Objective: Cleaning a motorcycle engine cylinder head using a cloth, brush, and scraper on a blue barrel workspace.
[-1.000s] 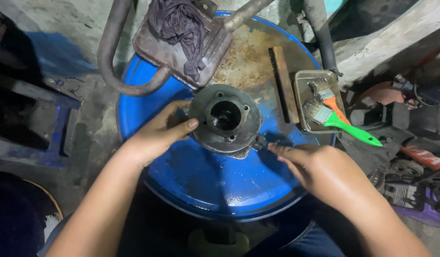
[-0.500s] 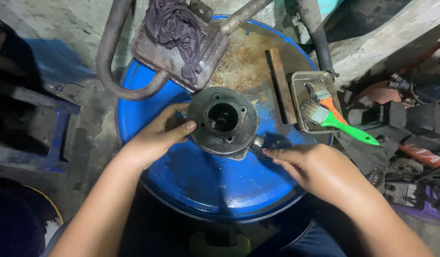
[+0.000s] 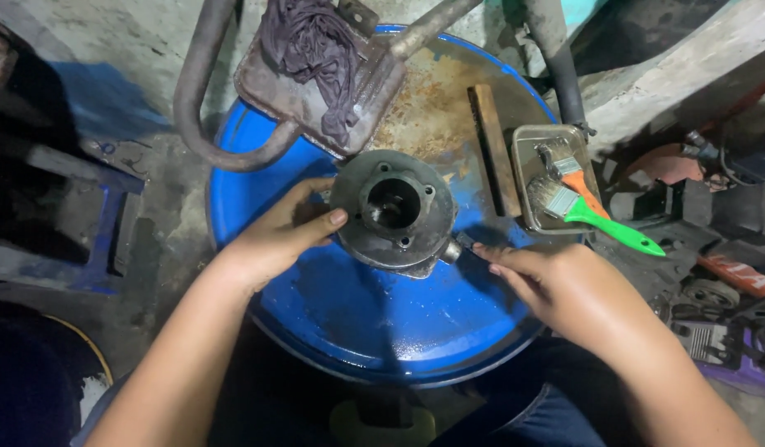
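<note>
Change since earlier frames: hands and metal part keep the same places on the drum; only the framing shifts slightly.
Part position: round grey metal housing [image 3: 393, 211] sits at frame centre on the blue drum lid [image 3: 382, 331], toward the lid's upper half.
Orientation: flat flange faces up at the camera; central bore opens upward, so its axis runs vertically, toward the lens. A small stub projects from its lower right edge.
Left hand: left hand [image 3: 279, 236] curls loosely against the housing's left rim, thumb on the flange face, fingers behind the edge.
Right hand: right hand [image 3: 556, 285] lies lower right, fingers nearly straight, tips pinched on a thin dark tool [image 3: 465, 242] at the stub; what kind of tool cannot be told.
Materials, part: dull cast metal, greasy, small bolt holes round the bore.
Drum lid: glossy blue paint, rusty brown patch in the upper part.
Surroundings: dark rag [image 3: 316, 50] on a rusty plate with bent tubing, upper centre; wooden strip [image 3: 494, 149]; metal tray [image 3: 527, 149] holding an orange-handled brush [image 3: 577, 178] and a green-handled brush [image 3: 606, 219], right.
</note>
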